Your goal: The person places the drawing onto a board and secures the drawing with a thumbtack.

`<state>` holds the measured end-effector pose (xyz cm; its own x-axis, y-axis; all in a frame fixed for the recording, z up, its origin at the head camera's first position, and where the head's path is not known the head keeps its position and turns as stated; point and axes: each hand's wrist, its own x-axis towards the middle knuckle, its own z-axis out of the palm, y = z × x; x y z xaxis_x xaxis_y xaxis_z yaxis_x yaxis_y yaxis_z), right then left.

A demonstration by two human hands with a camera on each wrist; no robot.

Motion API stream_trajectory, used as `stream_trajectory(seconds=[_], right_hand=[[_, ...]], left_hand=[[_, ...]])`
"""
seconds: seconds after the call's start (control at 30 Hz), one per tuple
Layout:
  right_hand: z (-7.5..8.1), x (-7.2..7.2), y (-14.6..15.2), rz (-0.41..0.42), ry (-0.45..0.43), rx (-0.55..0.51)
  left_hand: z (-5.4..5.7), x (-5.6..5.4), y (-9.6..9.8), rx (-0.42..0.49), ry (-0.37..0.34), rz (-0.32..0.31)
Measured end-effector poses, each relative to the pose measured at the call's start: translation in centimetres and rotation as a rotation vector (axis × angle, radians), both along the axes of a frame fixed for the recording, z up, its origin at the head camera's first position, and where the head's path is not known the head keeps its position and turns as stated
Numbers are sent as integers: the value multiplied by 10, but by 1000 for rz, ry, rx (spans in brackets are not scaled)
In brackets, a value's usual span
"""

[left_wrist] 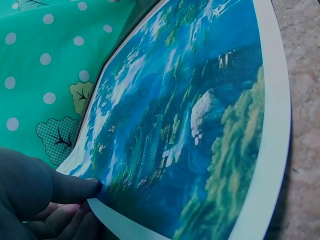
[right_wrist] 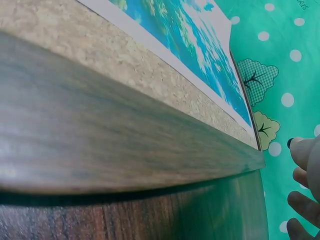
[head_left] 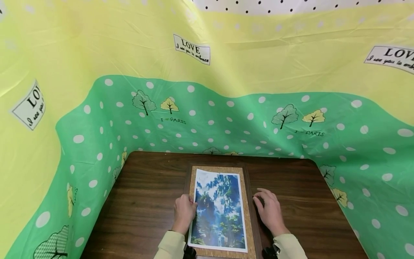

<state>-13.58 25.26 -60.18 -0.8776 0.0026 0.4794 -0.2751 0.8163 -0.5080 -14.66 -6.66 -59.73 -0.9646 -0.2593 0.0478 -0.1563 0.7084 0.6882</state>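
A landscape print [head_left: 220, 212] with a white border lies on a cork board [head_left: 250, 230] that has a dark wooden frame [right_wrist: 125, 125]. My left hand [head_left: 185, 210] pinches the print's left edge between thumb and fingers. In the left wrist view, that thumb [left_wrist: 75, 189] presses on the picture side, and the paper curves up off the cork. Beside the frame's right side is my right hand [head_left: 270, 210], its fingers loosely bent and holding nothing. The right wrist view shows those fingers [right_wrist: 302, 200] apart from the frame and the paper.
The board sits on a dark brown wooden table [head_left: 142, 201]. A green and yellow printed cloth [head_left: 226, 118] hangs behind the table and along both sides. Dark wrist devices [head_left: 271, 251] are worn at the cuffs of my light sleeves [head_left: 289, 246].
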Motion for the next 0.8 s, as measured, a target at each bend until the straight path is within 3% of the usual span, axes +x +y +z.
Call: stream_trajectory(seconds=[0.3, 0.8], right_hand=[[0, -5, -3, 7, 12, -1], [5, -38, -27, 98, -43, -40]], left_hand=[[0, -1, 1, 5, 6, 5], [2, -1, 3, -3, 0, 18]])
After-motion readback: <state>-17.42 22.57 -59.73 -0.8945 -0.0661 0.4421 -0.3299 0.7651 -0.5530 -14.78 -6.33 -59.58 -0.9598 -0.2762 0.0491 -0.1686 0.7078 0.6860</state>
